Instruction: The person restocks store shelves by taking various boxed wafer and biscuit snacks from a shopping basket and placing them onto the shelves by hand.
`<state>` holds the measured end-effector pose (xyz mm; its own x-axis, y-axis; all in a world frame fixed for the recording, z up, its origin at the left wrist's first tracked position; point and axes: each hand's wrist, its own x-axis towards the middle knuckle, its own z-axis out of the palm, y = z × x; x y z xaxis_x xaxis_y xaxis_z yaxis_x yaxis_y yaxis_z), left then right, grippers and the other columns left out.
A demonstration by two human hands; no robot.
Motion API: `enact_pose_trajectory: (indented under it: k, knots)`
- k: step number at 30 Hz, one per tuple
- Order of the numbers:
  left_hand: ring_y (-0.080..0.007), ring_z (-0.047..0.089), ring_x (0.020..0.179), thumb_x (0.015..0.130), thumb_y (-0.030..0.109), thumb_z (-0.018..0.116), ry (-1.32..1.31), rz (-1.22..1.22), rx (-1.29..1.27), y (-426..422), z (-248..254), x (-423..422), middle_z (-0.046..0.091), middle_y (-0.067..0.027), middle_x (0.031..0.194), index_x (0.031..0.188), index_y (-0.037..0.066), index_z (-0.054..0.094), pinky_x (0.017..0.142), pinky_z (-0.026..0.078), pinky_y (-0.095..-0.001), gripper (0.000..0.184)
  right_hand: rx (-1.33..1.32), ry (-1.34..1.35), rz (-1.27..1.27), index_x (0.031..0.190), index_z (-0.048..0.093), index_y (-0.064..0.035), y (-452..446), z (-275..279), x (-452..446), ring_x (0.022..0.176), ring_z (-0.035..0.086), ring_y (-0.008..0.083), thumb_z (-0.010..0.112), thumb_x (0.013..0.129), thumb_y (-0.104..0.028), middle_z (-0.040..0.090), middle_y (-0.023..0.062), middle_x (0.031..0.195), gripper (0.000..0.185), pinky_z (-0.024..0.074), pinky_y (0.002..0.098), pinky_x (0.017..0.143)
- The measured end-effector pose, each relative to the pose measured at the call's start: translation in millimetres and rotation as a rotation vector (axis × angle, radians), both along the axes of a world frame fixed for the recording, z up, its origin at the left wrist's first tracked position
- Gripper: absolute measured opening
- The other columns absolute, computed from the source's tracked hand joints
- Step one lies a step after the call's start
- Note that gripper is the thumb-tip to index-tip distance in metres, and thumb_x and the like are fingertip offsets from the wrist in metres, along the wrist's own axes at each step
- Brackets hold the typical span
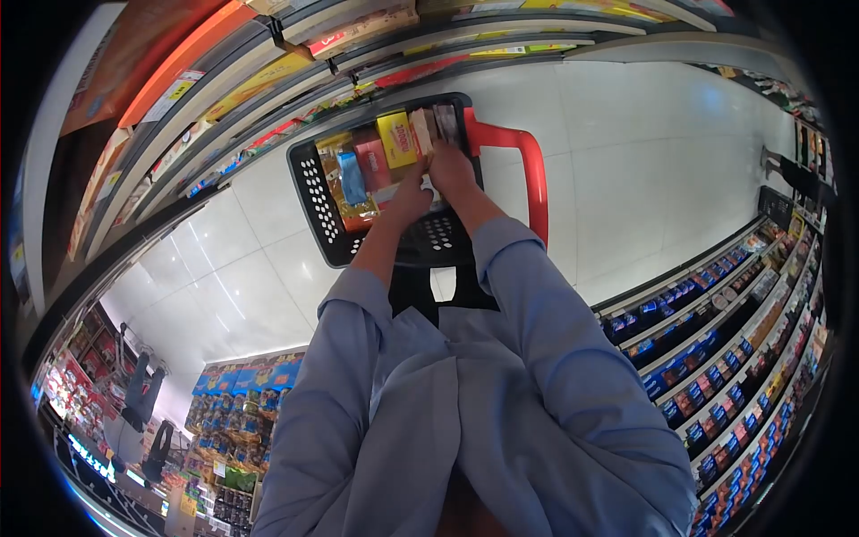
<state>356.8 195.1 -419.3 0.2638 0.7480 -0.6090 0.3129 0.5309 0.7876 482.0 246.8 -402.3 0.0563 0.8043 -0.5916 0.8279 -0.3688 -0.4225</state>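
Observation:
Both of my hands reach into a black shopping basket (310,192) with a red handle (534,170). My right hand (450,170) is closed at the lower end of a narrow pale pink box (422,130). My left hand (409,199) is beside it, lower in the basket, its fingers curled; what they grip, if anything, is hidden. Left of the pale box are a yellow box (396,139) and a red box (370,161). A blue packet (351,179) rests on orange-yellow packs (360,217). A dark brownish pack (447,123) stands at the basket's right end.
Shelves of packaged goods (259,85) run just beyond the basket. More stocked shelves (725,358) are at the right, and a display of bagged goods (237,398) is at lower left. Pale tiled floor (626,152) lies between them. Other people (143,394) stand at far left; a dark-clothed person (801,179) is at far right.

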Motion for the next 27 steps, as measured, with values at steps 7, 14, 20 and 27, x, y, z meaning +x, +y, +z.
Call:
enact_pose_trajectory:
  k: [7, 14, 20, 27]
  knots:
    - [-0.0230, 0.045, 0.139, 0.095, 0.001, 0.047, -0.085, 0.141, -0.004, -22.9, 42.5, -20.0, 0.046, -0.0141, 0.151, 0.153, 0.006, 0.038, 0.114, 0.036, -0.0334, 0.059, 0.338, 0.149, -0.043, 0.106, 0.063, -0.0016, -27.0, 86.2, 8.3, 0.100, 0.064, 0.0458, 0.059, 0.089, -0.017, 0.064, 0.0263, 0.105, 0.023, 0.0529, 0.0519, 0.088]
    - [-0.0212, 0.046, 0.135, 0.106, 0.026, 0.052, -0.256, 0.334, 0.068, -64.5, 132.3, -49.3, 0.045, -0.0112, 0.152, 0.156, 0.004, 0.026, 0.107, 0.040, -0.0345, 0.061, 0.224, 0.610, -0.111, 0.101, 0.059, 0.0023, -57.9, 284.4, 92.1, 0.086, 0.065, 0.0249, 0.054, 0.089, -0.007, 0.063, 0.0157, 0.092, 0.016, 0.0527, 0.0356, 0.075]
    - [-0.0237, 0.050, 0.135, 0.104, 0.031, 0.055, -0.801, 0.506, -0.182, -76.9, 247.4, -44.9, 0.045, -0.0126, 0.152, 0.156, 0.005, 0.024, 0.109, 0.045, -0.0416, 0.066, 0.178, 1.177, -0.386, 0.087, 0.055, -0.0047, -72.4, 384.8, 171.8, 0.070, 0.056, 0.0081, 0.049, 0.089, -0.001, 0.061, 0.0001, 0.083, 0.007, 0.0464, 0.0250, 0.064]
    - [-0.0318, 0.060, 0.125, 0.099, 0.036, 0.063, -0.880, 0.545, 0.004, -76.3, 354.8, 2.5, 0.056, -0.0176, 0.141, 0.147, 0.001, 0.038, 0.104, 0.050, -0.0474, 0.064, 0.303, 1.511, -0.500, 0.121, 0.049, -0.0067, -89.0, 405.8, 204.4, 0.104, 0.068, 0.0241, 0.048, 0.104, -0.034, 0.064, 0.0128, 0.118, 0.033, 0.0582, 0.0455, 0.092]
